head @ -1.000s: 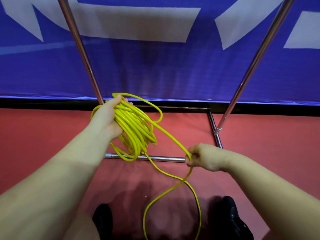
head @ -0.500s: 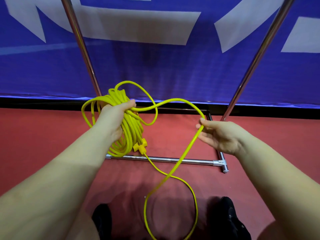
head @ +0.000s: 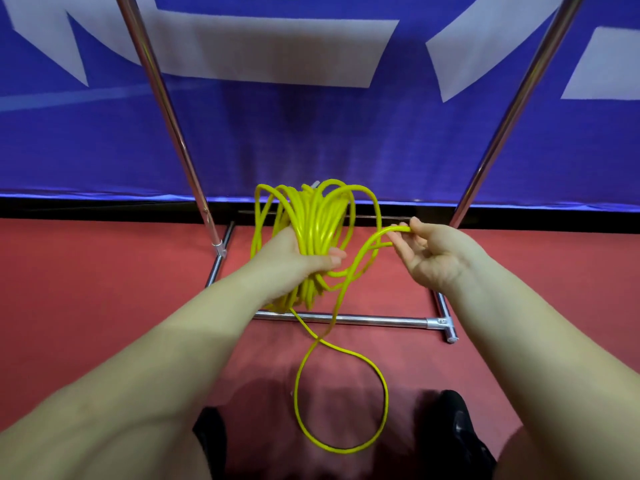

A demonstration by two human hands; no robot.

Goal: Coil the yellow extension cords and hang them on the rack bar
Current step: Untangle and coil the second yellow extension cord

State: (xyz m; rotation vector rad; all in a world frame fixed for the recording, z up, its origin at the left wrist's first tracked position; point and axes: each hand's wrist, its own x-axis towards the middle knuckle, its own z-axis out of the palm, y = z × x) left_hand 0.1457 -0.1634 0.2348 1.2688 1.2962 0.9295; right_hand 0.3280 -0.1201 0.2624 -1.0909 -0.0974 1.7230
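Note:
My left hand (head: pixel 298 259) grips a thick bundle of yellow extension cord loops (head: pixel 317 223), held upright in front of the rack. A loose strand runs from the bundle to my right hand (head: pixel 434 252), which pinches it between thumb and fingertips, palm turned up. From there the cord drops and forms a slack loop (head: pixel 341 400) on the red floor between my feet. The rack's top bar is out of view; only its two slanted chrome uprights (head: pixel 166 109) and the chrome base bars (head: pixel 374 320) show.
A blue banner with white shapes (head: pixel 311 116) stands close behind the rack. The red floor (head: pixel 86 289) spreads to both sides. My black shoes (head: pixel 457 434) stand at the bottom edge, next to the slack loop.
My left hand turned the bundle upright and shifted right. My right hand came in toward the bundle, bringing a new loop of cord. The slack on the floor shortened.

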